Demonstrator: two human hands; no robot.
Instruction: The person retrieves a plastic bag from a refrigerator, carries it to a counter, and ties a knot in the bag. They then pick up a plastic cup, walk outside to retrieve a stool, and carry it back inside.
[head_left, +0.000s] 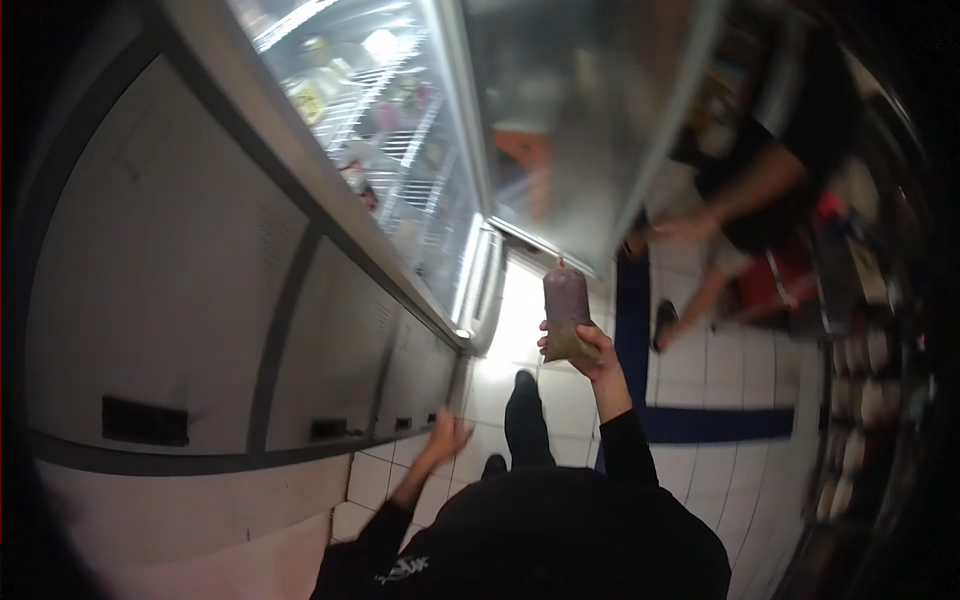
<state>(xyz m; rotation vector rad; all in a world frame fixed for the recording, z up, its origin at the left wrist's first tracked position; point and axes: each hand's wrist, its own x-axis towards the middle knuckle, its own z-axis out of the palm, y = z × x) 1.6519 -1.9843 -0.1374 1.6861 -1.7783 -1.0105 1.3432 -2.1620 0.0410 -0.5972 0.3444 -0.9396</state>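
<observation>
My right hand [592,352] is closed around the lower part of a filled clear plastic bag [568,300]. The bag is upright, purple above and greenish brown below, with its neck tied in red at the top. It is held out over the tiled floor, close to the lower edge of an open glass door [575,130]. My left hand [447,440] hangs low beside the grey cabinet fronts, slightly blurred, its fingers loosely apart and nothing visible in it.
A lit refrigerator [400,150] with wire shelves and packed goods stands ahead on the left. Grey cabinet doors [160,260] line the left side. At right, a person's arm [750,195] and foot show near a red object [775,285]. Dark blue strips [715,424] cross the floor.
</observation>
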